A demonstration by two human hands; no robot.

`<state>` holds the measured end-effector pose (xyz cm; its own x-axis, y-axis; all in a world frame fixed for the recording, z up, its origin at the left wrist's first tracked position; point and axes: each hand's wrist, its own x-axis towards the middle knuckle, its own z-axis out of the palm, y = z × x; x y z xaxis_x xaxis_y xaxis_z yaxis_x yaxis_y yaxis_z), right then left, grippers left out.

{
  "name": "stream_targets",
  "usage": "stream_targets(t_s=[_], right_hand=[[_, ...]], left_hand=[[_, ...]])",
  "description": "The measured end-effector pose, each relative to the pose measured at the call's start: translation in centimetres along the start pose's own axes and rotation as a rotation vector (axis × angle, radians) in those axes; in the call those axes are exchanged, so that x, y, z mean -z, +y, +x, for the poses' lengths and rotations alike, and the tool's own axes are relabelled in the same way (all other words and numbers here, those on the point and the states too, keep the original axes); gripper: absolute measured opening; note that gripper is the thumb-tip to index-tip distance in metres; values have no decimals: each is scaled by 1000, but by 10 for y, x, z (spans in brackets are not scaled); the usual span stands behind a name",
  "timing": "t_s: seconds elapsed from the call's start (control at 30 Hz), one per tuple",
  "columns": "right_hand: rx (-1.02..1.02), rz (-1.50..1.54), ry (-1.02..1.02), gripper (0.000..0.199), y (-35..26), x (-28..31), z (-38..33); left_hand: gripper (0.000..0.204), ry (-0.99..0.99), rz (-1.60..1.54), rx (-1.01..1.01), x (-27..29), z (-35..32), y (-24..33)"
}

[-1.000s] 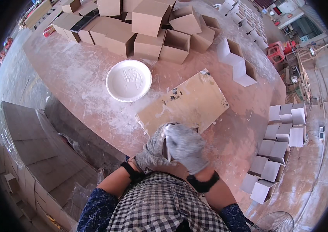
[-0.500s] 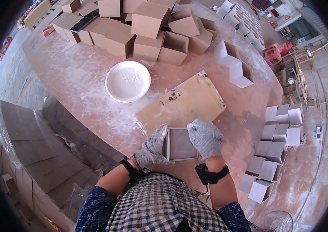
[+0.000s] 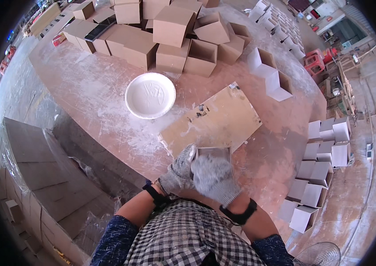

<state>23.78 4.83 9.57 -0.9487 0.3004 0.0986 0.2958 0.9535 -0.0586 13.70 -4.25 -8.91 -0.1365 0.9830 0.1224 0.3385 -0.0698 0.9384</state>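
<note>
In front of my body, my left hand (image 3: 179,173), in a grey knit glove, grips the left side of a small square open box (image 3: 214,151). Only the far part of the box shows, with a pale rim and greyish inside. My right hand (image 3: 215,176), gloved too and slightly blurred, lies across the near part with its fingers curled in. Whether it holds anything is hidden. Just beyond the box, a tan rectangular board (image 3: 217,117) lies on the table, scuffed and with dark patches. A round white basin (image 3: 150,96) of whitish paste stands past the board's left end.
Brown cardboard boxes (image 3: 170,26) are heaped at the table's (image 3: 95,102) far side. Two white-sided boxes (image 3: 270,73) stand far right. Rows of white-sided boxes (image 3: 314,173) line the right. Wrapped cardboard stacks (image 3: 37,155) stand at left; a wire fan guard (image 3: 319,255) at lower right.
My right hand has moved left from the box's right edge and now covers its near part. The left hand keeps its grip. The whole view has shifted slightly.
</note>
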Motion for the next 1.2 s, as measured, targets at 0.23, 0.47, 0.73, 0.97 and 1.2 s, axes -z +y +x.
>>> stream_targets(t_s=[0.23, 0.47, 0.73, 0.97, 1.2], right_hand=[[132, 295, 39, 17, 34, 19, 2], [-33, 57, -72, 24, 7, 3, 22], [82, 350, -188, 23, 5, 27, -45], [102, 245, -217, 18, 33, 33, -43], [113, 286, -145, 21, -5, 20, -44]], left_hand=[[109, 130, 117, -54, 12, 11, 34], [96, 158, -243, -43, 3, 25, 21], [109, 147, 145, -43, 9, 1, 39], [121, 106, 136, -24, 7, -2, 29], [121, 130, 124, -64, 6, 1, 18]])
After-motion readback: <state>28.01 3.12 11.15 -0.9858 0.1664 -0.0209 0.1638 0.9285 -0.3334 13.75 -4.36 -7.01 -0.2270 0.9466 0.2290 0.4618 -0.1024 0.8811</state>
